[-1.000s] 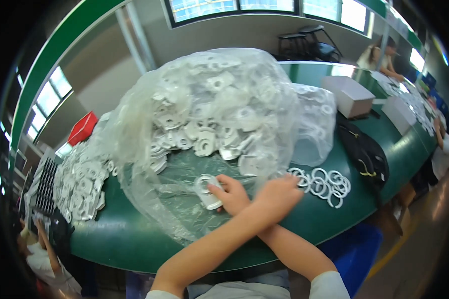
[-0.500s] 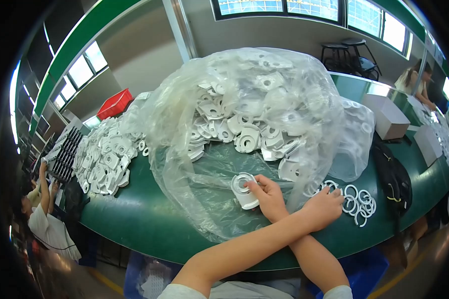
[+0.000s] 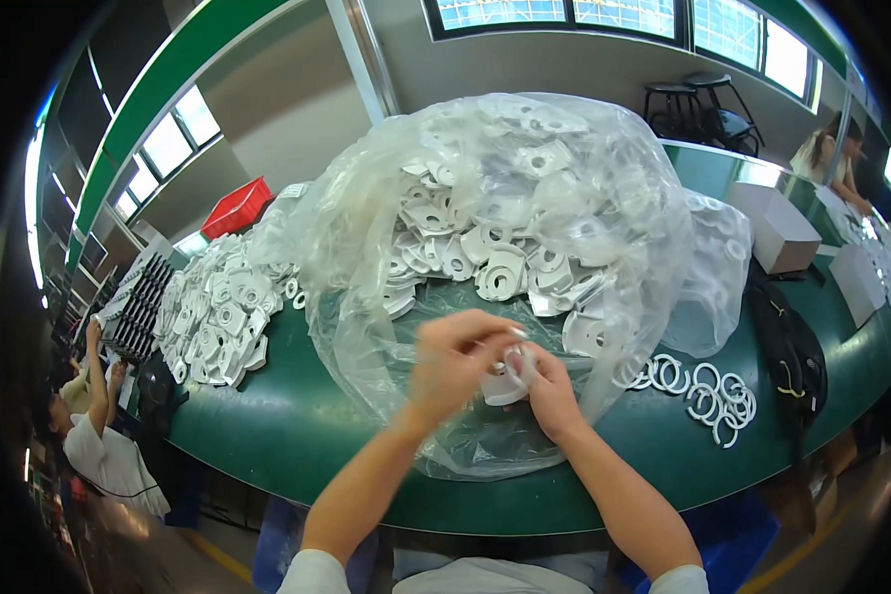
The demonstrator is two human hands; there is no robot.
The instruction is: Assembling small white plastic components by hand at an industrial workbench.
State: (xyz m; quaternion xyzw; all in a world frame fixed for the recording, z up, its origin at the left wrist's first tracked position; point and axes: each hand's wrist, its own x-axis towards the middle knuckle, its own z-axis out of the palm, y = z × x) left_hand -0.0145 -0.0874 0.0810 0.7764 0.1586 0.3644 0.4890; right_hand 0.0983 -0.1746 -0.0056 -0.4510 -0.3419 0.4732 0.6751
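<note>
In front of me, over the open mouth of a clear plastic bag (image 3: 366, 381), my two hands meet at a white plastic part (image 3: 502, 388). My right hand (image 3: 552, 388) grips it from the right side, with thumb and fingers closed. My left hand (image 3: 455, 356) reaches over from the left with curled fingers at the part's upper end; motion blurs it, and whatever it pinches is hard to make out. Similar white parts with round holes (image 3: 502, 275) fill the bag behind my hands. Loose white open rings (image 3: 723, 401) lie on the green table to the right.
A heap of white parts (image 3: 218, 322) covers the table's left side, near a red bin (image 3: 238, 208). To the right are a second clear bag (image 3: 708, 277), a white box (image 3: 774, 228) and a black bag (image 3: 782, 346). Other people sit at far left and far right.
My left hand has left the rings on the right and come across to the part, so my forearms no longer cross. My right hand has shifted slightly right with the part.
</note>
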